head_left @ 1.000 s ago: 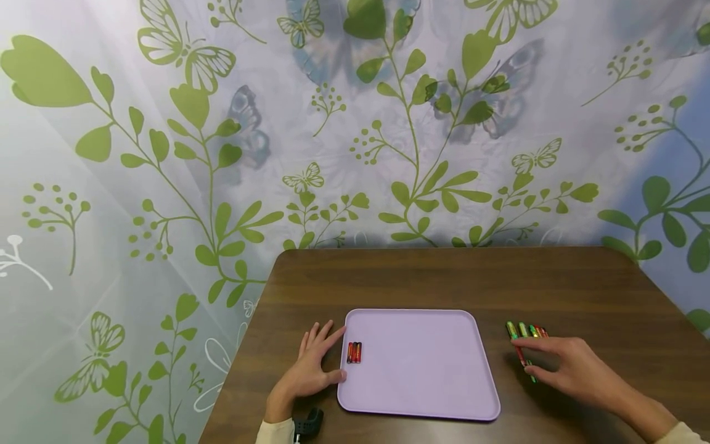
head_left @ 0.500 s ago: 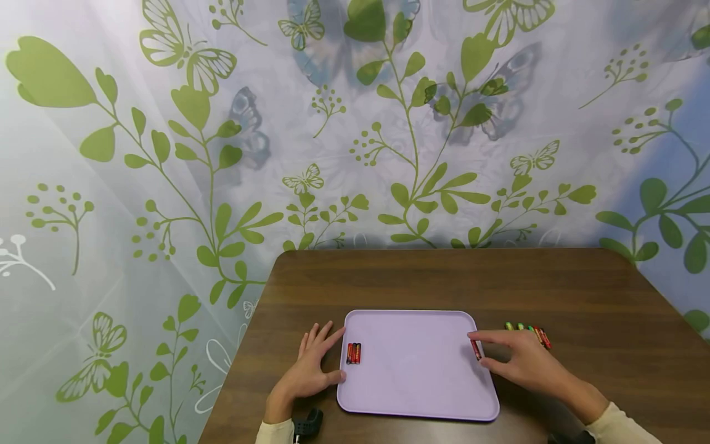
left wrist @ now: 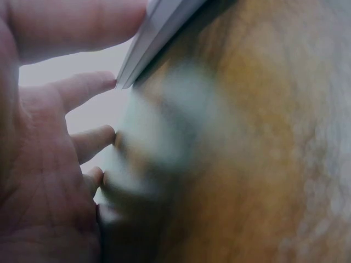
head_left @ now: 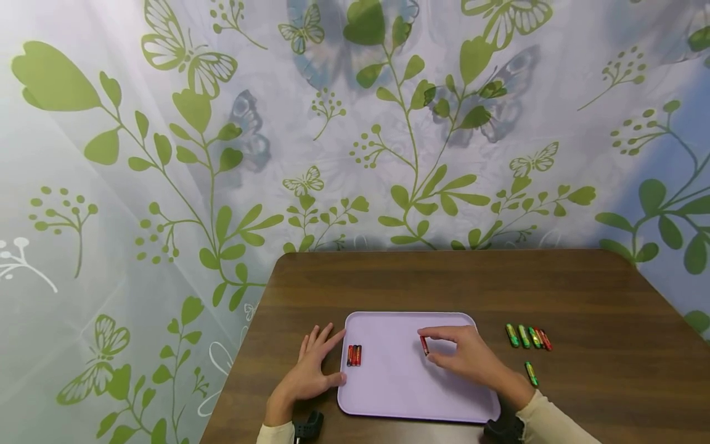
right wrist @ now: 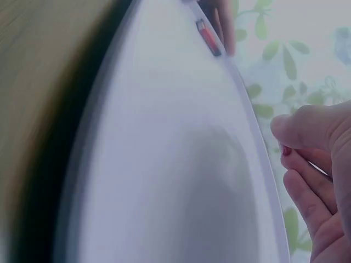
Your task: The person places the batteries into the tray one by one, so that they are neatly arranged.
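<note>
My right hand [head_left: 468,356] pinches a red battery [head_left: 424,345] between thumb and fingertips, over the middle of the lilac tray [head_left: 399,394]. In the right wrist view only the red end of that battery [right wrist: 286,149] shows between the fingers. Side by side along the tray's left edge lie several red-and-black batteries [head_left: 354,355]. With fingers spread, my left hand [head_left: 307,370] rests at the tray's left rim, thumb and index fingertip touching it. The left wrist view shows the same fingers [left wrist: 82,90] against the rim [left wrist: 159,38].
Right of the tray, several green batteries [head_left: 524,336] and red ones [head_left: 545,339] lie in a row on the brown wooden table [head_left: 444,280]. One more green battery [head_left: 531,374] lies nearer the front. A leaf-patterned curtain [head_left: 333,142] hangs behind the table.
My right hand has picked up a red battery from beside the row on the right and carried it left over the tray. The left hand stays at the rim.
</note>
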Motion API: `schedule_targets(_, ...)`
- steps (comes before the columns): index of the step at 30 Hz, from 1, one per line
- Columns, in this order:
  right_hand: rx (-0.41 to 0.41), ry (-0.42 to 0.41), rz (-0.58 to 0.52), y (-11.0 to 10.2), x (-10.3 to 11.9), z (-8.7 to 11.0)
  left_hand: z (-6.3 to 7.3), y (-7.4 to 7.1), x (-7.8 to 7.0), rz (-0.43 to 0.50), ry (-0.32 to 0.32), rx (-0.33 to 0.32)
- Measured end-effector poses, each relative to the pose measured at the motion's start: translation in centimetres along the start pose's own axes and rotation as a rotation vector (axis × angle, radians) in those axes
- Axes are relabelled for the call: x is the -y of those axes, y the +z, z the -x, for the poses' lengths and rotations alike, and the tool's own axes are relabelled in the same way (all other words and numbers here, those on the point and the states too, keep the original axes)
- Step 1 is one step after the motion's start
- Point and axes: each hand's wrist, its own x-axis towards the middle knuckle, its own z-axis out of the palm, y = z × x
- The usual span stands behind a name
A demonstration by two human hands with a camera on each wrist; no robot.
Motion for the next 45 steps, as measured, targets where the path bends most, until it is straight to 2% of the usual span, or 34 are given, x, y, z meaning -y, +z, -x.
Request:
schedule_targets(5, -0.001, -0.010, -0.032, 2.4, 1.0, -1.1, -0.1, -0.1, -0.2, -0.030, -0.039, 0.022)
schedule_targets(10, 0.037, 0.023, -0.079, 4.4, 2.1, -2.1, -0.1, -0.1, -0.3, -0.049, -0.069, 0.031)
schedule_targets(17, 0.066, 0.036, -0.145, 7.2, 3.3, -3.7, -0.2, 0.0, -0.3, -0.064, -0.071, 0.021)
schedule_targets(20, 0.068, 0.022, -0.130, 8.3, 3.8, -4.4, -0.2, -0.1, -0.2, -0.056, -0.066, 0.018)
schedule_targets(23, 0.081, 0.010, -0.101, 9.1, 4.3, -4.9, -0.3, 0.3, 0.5, -0.031, -0.046, -0.004)
schedule_targets(29, 0.088, -0.003, -0.031, 10.4, 4.9, -5.6, -0.2, 0.4, 0.8, 0.022, 0.009, -0.026)
schedule_targets(33, 0.101, 0.020, -0.009, 10.9, 5.3, -5.7, -0.2, 0.8, 1.8, 0.068, 0.072, -0.058)
schedule_targets(37, 0.102, 0.037, 0.011, 11.2, 5.7, -5.8, -0.3, 1.0, 2.4, 0.070, 0.108, -0.063)
schedule_targets(45, 0.129, 0.057, 0.037, 11.5, 6.1, -6.0, -0.1, 0.6, 1.7, 0.064, 0.132, -0.051)
